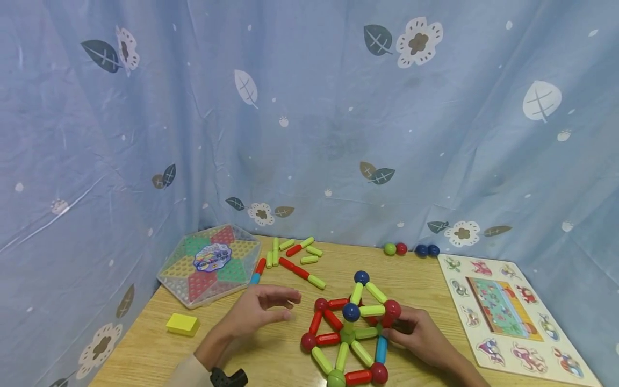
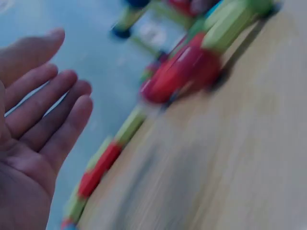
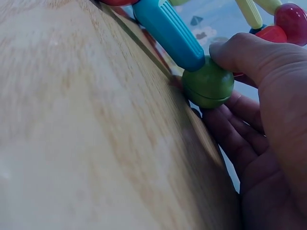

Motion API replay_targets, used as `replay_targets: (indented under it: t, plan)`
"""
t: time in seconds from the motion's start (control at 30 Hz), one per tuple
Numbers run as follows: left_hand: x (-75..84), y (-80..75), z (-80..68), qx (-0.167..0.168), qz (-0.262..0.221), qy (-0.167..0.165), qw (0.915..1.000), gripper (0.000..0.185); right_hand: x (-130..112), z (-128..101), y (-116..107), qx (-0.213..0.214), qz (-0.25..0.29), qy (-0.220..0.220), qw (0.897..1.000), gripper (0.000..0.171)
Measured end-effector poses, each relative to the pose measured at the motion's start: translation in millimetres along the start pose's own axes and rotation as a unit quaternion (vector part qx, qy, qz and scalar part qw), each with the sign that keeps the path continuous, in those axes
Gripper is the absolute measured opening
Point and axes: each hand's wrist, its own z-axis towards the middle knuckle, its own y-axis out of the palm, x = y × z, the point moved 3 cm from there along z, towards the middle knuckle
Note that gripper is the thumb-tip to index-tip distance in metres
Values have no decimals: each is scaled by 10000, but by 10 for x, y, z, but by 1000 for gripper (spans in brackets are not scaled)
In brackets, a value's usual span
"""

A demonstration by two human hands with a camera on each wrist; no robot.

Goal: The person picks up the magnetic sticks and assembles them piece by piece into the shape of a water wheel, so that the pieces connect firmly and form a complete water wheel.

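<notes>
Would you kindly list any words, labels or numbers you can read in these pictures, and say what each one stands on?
No text can be read.
Round sticker in the middle of the hexagonal board: colourful print, too small and blurred to read.
Animal puzzle board: pictures only, any lettering too small to tell.
Both wrist views: no lettering visible.

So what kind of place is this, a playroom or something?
Probably a small play corner set up for filming: a wooden table against a blue flowered curtain, with a magnetic stick-and-ball model, a Chinese checkers board and an animal puzzle.

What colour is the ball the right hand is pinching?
Green ball, at the end of a blue rod; clearest in the right wrist view.
</notes>
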Motion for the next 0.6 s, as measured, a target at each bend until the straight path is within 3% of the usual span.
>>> replay_targets:
  t: [0.07,0.2,0.3,0.4,0.47,0.5,0.53,0.6]
  plan:
    - [-32,-226,-104,94,-34,24,9999,43,7,-4,-5,18,35,20,10000,22]
    - [-86,-576,-272,236,68,-268,9993,49,15,1,0,2,141,30,9999,22]
    - [-117,-730,-331,364,371,-567,9970,48,3,10,11,-17,137,17,9999,22]
    - [-109,-802,-316,870,967,-829,9880,45,-7,16,11,-30,83,43,10000,21]
    - [-102,-809,-273,1420,1746,-815,9709,38,-6,16,8,-34,70,70,9999,21]
    - [-96,-797,-248,1710,2223,-812,9564,35,-3,16,5,-44,82,86,9999,20]
    - [-93,-779,-223,1952,2739,-806,9383,32,2,16,4,-48,89,99,9999,20]
    - [-107,-717,-163,2308,3783,-690,8938,24,9,16,2,-41,91,99,9999,21]
